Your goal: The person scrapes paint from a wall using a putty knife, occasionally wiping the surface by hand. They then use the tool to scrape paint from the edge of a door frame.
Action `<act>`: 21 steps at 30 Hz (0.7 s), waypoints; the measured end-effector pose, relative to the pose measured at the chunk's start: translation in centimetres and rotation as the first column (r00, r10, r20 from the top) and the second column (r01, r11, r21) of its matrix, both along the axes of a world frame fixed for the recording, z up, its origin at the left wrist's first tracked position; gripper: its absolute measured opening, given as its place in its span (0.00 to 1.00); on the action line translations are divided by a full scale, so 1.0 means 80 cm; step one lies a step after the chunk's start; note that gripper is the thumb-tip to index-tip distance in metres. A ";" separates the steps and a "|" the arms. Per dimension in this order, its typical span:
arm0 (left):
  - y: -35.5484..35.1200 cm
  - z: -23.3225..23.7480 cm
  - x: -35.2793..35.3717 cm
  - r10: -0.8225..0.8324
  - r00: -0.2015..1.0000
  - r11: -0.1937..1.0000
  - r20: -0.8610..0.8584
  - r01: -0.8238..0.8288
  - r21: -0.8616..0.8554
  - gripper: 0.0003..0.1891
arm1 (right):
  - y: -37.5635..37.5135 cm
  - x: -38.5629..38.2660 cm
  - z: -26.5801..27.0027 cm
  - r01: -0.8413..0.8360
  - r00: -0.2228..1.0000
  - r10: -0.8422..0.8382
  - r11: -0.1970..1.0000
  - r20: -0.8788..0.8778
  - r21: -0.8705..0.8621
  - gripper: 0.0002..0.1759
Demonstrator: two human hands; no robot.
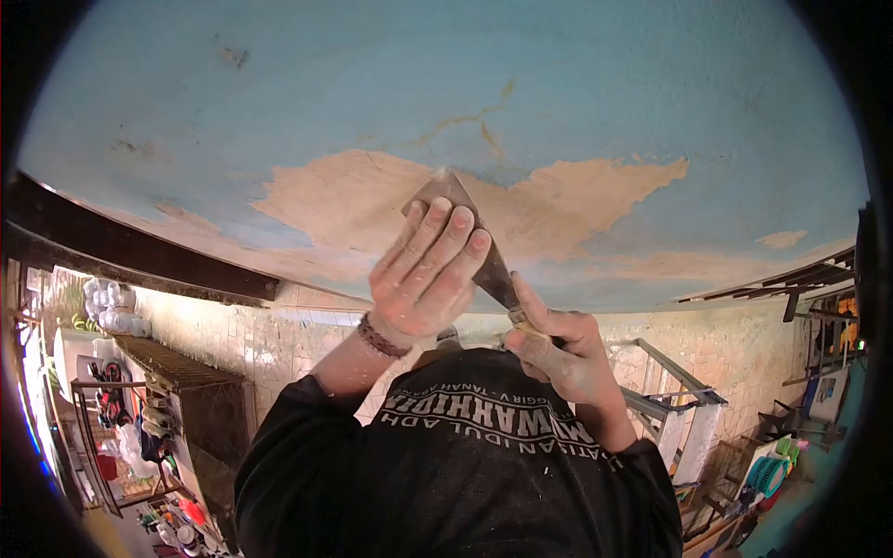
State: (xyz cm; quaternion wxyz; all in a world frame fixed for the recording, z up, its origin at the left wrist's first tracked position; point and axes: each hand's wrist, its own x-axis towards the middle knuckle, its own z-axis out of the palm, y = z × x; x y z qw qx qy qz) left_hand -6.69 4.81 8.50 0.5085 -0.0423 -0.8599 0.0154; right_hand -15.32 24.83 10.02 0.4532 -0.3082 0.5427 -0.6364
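A metal scraper (pixel 496 276) with a broad triangular blade lies against the blue-painted surface (pixel 372 84). Its blade edge touches a bare beige patch (pixel 586 195) where the paint has come off. My right hand (pixel 563 349) is closed round the scraper's handle, thumb and index finger near the blade's base. My left hand (pixel 428 265), with a braided bracelet on its wrist, has its fingers stretched out flat on the blade; its thumb is hidden. Pale dust coats both hands. A yellowish crack (pixel 465 119) runs through the paint beyond the blade.
A dark beam (pixel 130 246) runs along the left. Below it stands a brown cabinet (pixel 209 428) with a ribbed top. A grey metal frame (pixel 674 400) is at the right, near a turquoise basket (pixel 767 474). Wooden slats (pixel 791 279) stick out at the far right.
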 end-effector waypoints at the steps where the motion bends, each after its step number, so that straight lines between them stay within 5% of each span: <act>1: 0.001 0.001 0.002 0.000 1.000 1.000 0.006 0.000 0.009 0.23 | 0.001 0.003 -0.001 0.000 1.000 0.000 1.000 0.006 0.009 0.29; 15: 0.013 0.004 -0.001 -0.042 0.997 0.995 0.060 0.037 0.095 0.20 | 0.002 0.007 0.004 0.100 0.995 -0.101 0.994 -0.011 -0.035 0.29; 18: -0.008 0.011 0.009 0.046 0.999 0.998 0.012 -0.046 0.045 0.19 | -0.013 0.004 0.011 0.023 0.999 -0.021 0.997 -0.042 0.069 0.28; 21: -0.008 0.016 0.016 0.116 0.993 0.992 -0.024 -0.115 0.041 0.18 | -0.024 0.010 0.008 -0.018 0.998 0.012 0.996 -0.057 -0.090 0.27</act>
